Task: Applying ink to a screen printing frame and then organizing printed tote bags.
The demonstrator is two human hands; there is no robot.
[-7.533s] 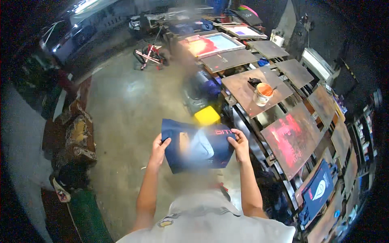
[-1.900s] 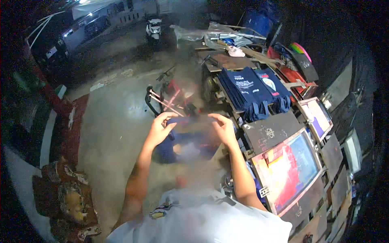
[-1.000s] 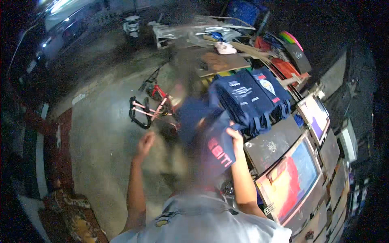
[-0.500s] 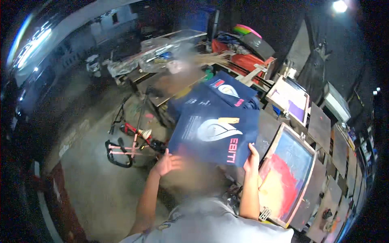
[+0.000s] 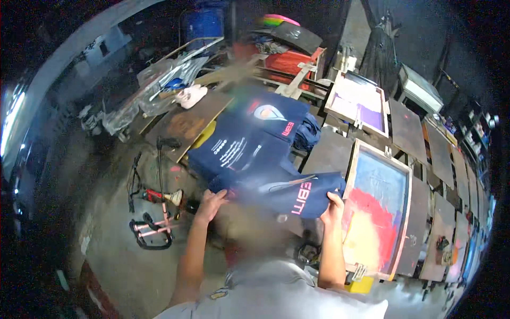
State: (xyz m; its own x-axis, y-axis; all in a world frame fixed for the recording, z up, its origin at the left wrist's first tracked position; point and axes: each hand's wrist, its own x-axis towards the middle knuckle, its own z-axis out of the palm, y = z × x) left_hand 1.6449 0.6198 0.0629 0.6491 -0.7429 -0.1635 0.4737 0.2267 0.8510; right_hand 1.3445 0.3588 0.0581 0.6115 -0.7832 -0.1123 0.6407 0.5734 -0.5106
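Between my two hands, a dark blue fabric piece (image 5: 284, 198) with a pink and pale print is stretched, sagging and folded along its upper side. My left hand (image 5: 213, 204) grips its left corner, the fingers curled. At the right corner, my right hand (image 5: 332, 207) pinches the cloth with the thumb on top. Just beyond lies more dark blue printed fabric (image 5: 212, 157), with small white printing and a drop-shaped motif, spread over a board. Whether the held piece is joined to that fabric, I cannot tell.
A wooden-framed printing screen (image 5: 380, 204) smeared with red and yellow ink stands right of my right hand. Behind it is a second screen (image 5: 366, 109) with purple ink. Flat dark boards (image 5: 409, 127) run along the right. A red-and-pink bicycle-like frame (image 5: 159, 226) stands on the left floor.
The held piece has dropped from a raised, nearly flat spread to a sagging fold. More of the printed fabric behind it shows. My view has shifted, and both hands keep their hold.
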